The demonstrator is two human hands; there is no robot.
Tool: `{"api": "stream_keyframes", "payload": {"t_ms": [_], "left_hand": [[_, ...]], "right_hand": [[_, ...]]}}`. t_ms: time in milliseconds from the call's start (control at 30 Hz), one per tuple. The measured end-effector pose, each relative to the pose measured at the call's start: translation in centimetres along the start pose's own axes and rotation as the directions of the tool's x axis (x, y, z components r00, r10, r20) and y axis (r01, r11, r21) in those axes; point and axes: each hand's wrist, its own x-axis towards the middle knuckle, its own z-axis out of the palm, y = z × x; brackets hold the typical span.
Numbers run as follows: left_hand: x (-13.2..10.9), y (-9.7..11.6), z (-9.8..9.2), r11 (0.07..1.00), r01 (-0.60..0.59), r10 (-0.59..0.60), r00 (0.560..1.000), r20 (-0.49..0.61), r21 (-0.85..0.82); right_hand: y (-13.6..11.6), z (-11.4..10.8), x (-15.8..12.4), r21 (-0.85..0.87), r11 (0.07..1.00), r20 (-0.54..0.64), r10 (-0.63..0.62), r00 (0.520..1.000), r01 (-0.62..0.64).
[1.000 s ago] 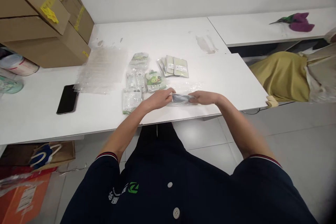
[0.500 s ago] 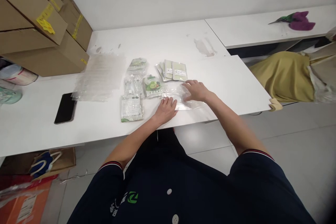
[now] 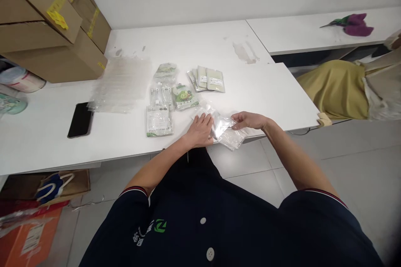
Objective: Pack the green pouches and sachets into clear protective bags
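A clear plastic bag (image 3: 226,130) lies at the front edge of the white table (image 3: 125,137), partly over the edge. My left hand (image 3: 202,130) rests flat on its left part, fingers stretched out. My right hand (image 3: 249,120) pinches the bag's right side. Just beyond them lie small green and white product packets (image 3: 184,96), a white pouch (image 3: 158,121) and a fan of pale green sachets (image 3: 208,79).
A stack of clear bags (image 3: 120,85) and a black phone (image 3: 80,119) lie to the left. Cardboard boxes (image 3: 46,29) stand at the back left. A second table holds a purple and green item (image 3: 354,24). A yellow cloth (image 3: 336,87) lies on the right.
Both hands held a bag together at the table edge, then pressed it flat on the table. Now the bag sits nearer the front edge and my right hand pinches its side.
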Motion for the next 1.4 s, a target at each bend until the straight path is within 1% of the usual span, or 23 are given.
{"api": "stream_keyframes", "payload": {"t_ms": [100,200,300,367,433,533,567,600,633,700,767,800,833,867,933,1000,1033,1067,1133,1200,1267,1333,1400], "left_hand": [[-0.6,0.0,0.5,0.999,-0.043,0.043,0.992,-0.121,0.002],[-0.7,-0.6,0.7,0.999,-0.048,0.045,0.971,-0.235,-0.007],[-0.5,-1.7,-0.5,0.991,-0.08,0.049,0.962,-0.27,-0.106],[-0.4,-2.4,-2.1,0.971,-0.112,0.056,0.966,-0.253,-0.213],[-0.2,-3.1,-3.9,0.924,-0.132,0.054,0.974,-0.221,-0.358],[0.5,-3.7,-6.0,0.792,-0.117,0.033,0.988,-0.149,-0.599],[0.7,-3.9,-6.4,0.744,-0.109,0.037,0.992,-0.122,-0.659],[1.0,-4.1,-6.7,0.703,-0.102,0.048,0.994,-0.096,-0.704],[1.3,-4.3,-6.8,0.672,-0.098,0.063,0.995,-0.076,-0.734],[1.7,-4.7,-6.7,0.633,-0.096,0.07,0.995,-0.066,-0.768],[1.8,-5.0,-6.2,0.595,-0.073,0.001,0.996,-0.09,-0.801],[1.7,-5.1,-6.0,0.565,-0.054,-0.054,0.993,-0.103,-0.823],[1.5,-5.1,-5.8,0.527,-0.039,-0.102,0.989,-0.109,-0.849],[1.1,-5.2,-5.7,0.485,-0.034,-0.122,0.987,-0.106,-0.874],[0.4,-5.0,-5.7,0.433,-0.051,-0.087,0.991,-0.098,-0.9],[-0.2,-4.5,-5.9,0.463,-0.069,-0.08,0.99,-0.119,-0.884],[-0.3,-4.3,-5.9,0.508,-0.069,-0.109,0.984,-0.143,-0.859],[-0.3,-4.0,-5.9,0.564,-0.067,-0.141,0.974,-0.176,-0.823],[0.2,-3.5,-5.6,0.689,-0.085,-0.138,0.96,-0.246,-0.719],[1.0,-3.1,-4.9,0.81,-0.151,-0.026,0.956,-0.292,-0.567],[1.9,-2.8,-4.2,0.89,-0.225,0.096,0.942,-0.32,-0.396],[2.7,-2.5,-3.4,0.923,-0.282,0.183,0.92,-0.346,-0.262],[3.1,-2.4,-2.5,0.926,-0.329,0.244,0.896,-0.371,-0.185]], "right_hand": [[0.7,2.2,-0.3,0.21,0.973,-0.052,-0.087,0.995,0.096],[0.1,4.1,-0.6,0.264,0.939,-0.139,-0.188,0.972,0.219],[-2.0,5.2,-1.6,0.202,0.939,-0.204,-0.237,0.95,0.278],[-3.5,5.6,-2.3,0.045,0.962,-0.287,-0.247,0.926,0.271],[-4.7,5.8,-2.5,-0.223,0.94,-0.441,-0.335,0.833,0.26],[-5.9,5.8,-1.9,-0.587,0.784,-0.571,-0.579,0.582,0.204],[-6.1,5.7,-1.5,-0.636,0.747,-0.574,-0.626,0.528,0.195],[-6.2,5.5,-1.1,-0.646,0.737,-0.576,-0.643,0.504,0.201],[-6.3,5.4,-0.6,-0.623,0.75,-0.578,-0.632,0.517,0.221],[-6.4,5.2,0.2,-0.516,0.815,-0.556,-0.554,0.62,0.265],[-6.4,5.3,0.8,-0.405,0.873,-0.521,-0.465,0.716,0.273],[-6.3,5.5,1.0,-0.374,0.888,-0.529,-0.441,0.725,0.267],[-6.1,5.8,1.1,-0.366,0.893,-0.566,-0.437,0.699,0.262],[-5.9,6.1,1.2,-0.384,0.888,-0.623,-0.453,0.638,0.255],[-5.4,6.8,1.1,-0.496,0.843,-0.703,-0.53,0.474,0.208],[-4.8,7.4,0.8,-0.632,0.764,-0.684,-0.629,0.37,0.131],[-4.5,7.6,0.5,-0.683,0.722,-0.647,-0.667,0.37,0.108],[-4.2,7.7,0.2,-0.714,0.692,-0.606,-0.687,0.402,0.106],[-3.7,7.6,-0.8,-0.723,0.674,-0.52,-0.674,0.524,0.15],[-3.5,7.4,-2.1,-0.714,0.674,-0.406,-0.618,0.673,0.188],[-3.5,7.2,-3.2,-0.724,0.669,-0.331,-0.551,0.766,0.168],[-3.4,7.4,-3.7,-0.752,0.651,-0.328,-0.5,0.802,0.098],[-2.8,7.9,-3.4,-0.801,0.598,-0.382,-0.486,0.786,-0.02]]}}
